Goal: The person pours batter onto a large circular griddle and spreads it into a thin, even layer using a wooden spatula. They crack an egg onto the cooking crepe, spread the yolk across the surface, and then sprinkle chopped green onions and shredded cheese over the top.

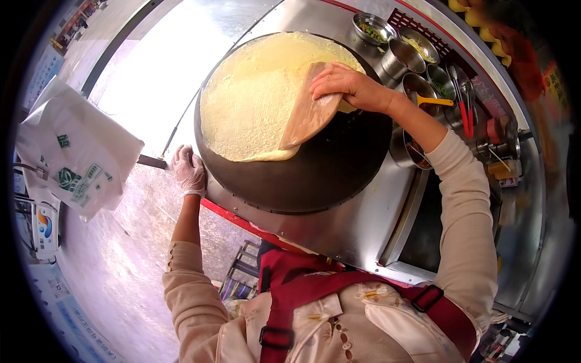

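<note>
My bare right hand [347, 86] grips a flat wooden batter spreader [306, 115], its long edge resting on the pale yellow batter. The batter [254, 100] covers the upper and left part of a round black griddle [290, 190]; the dark surface shows at the lower right. At the griddle's left, my left hand [188, 172], in a thin clear plastic glove, rests at the edge of the metal counter. Its fingers point up and lie close together; whether they grip the edge cannot be told.
Steel bowls of toppings [374, 28] and steel pots [404, 55] stand at the upper right, with a yellow-handled tool [435, 101] and red-handled tongs [465, 118]. White plastic bags [81, 149] hang at the left. A dark recess [420, 227] lies at the counter's lower right.
</note>
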Available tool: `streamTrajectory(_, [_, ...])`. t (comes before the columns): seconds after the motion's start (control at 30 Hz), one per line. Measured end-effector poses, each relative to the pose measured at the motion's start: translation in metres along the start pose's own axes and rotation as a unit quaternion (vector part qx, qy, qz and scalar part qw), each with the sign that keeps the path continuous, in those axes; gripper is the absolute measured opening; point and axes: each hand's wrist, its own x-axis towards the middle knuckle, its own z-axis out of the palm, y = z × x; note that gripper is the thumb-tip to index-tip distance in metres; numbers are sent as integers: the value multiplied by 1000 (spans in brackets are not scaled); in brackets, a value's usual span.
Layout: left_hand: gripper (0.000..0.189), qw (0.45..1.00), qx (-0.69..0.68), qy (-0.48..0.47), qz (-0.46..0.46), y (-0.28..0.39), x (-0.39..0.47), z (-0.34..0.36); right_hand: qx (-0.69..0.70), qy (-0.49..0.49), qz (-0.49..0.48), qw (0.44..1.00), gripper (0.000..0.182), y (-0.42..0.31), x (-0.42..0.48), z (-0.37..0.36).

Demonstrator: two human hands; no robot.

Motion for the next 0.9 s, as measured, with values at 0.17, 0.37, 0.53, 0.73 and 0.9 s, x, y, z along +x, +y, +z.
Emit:
streamTrajectory(0.17, [24,1000,14,-2,0,2,1,0,-45,79,-17,996,35,-3,-16,1])
streamTrajectory(0.37, [24,998,-50,-2,-37,10,3,-3,-20,61,-90,994,35,-14,62,45])
streamTrajectory(0.53, [24,992,-107,-13,-69,23,1,-5,6,-17,-60,998,38,-3,0,16])
streamTrajectory(0.73, [26,997,-54,-17,-49,11,-1,-2,-53,-12,-12,998,39,4,-64,-36])
streamTrajectory(0.9, [28,992,-92,-31,-77,22,5,-3,49,25,-184,981,34,-1,28,21])
